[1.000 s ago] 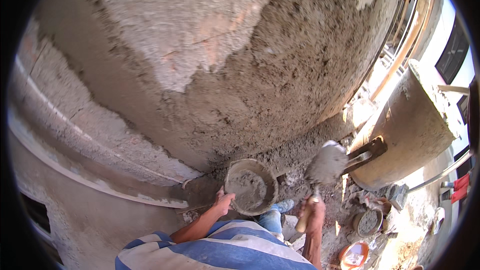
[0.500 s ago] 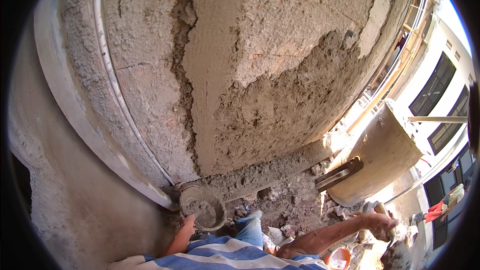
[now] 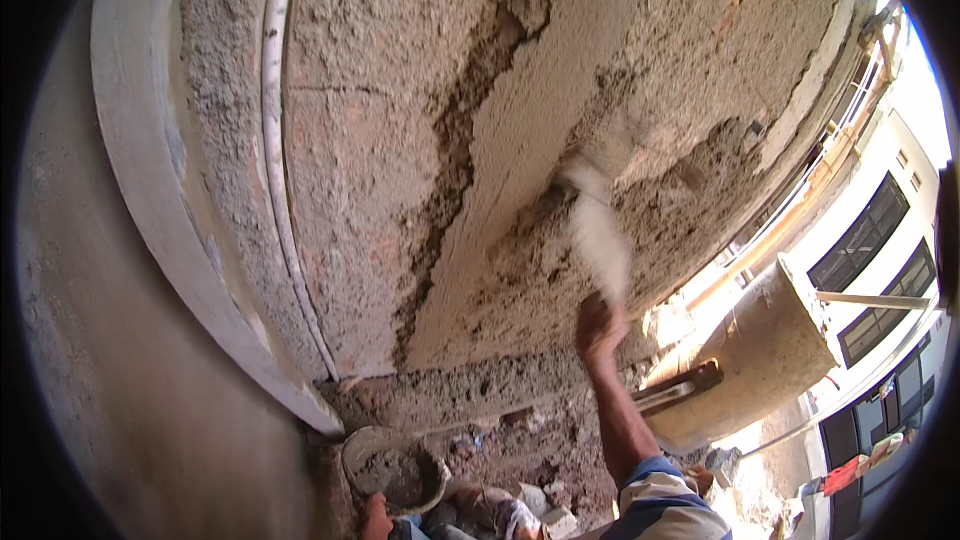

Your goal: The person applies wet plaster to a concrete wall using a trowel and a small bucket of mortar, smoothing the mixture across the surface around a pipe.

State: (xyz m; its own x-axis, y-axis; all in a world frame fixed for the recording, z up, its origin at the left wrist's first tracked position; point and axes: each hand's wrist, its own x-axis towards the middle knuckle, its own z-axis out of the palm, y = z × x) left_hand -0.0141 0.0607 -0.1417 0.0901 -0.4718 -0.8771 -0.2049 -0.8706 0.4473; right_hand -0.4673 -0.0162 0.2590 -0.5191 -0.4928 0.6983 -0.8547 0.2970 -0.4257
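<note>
My right hand is closed on the handle of a trowel, its arm stretched up toward the wall. The trowel is smeared by motion, its pale blade pointing up in front of the wall. Near the blade's tip a dark, blurred patch of mortar shows against the wall. At the lower left my left hand grips the rim of a round bucket, with grey wet mortar inside. Wet, rough mortar covers the lower right of the wall, beside a smoother vertical band.
A white pipe runs down the wall's left part. On the right stands a large drum, with a wooden float against it. Rubble lies along the wall's foot. Beyond are bamboo poles and a building with dark windows.
My right hand has swung with the trowel from the lower right up to the wall. Mortar has appeared near the blade's tip. My left hand stays on the bucket; the view has tilted.
</note>
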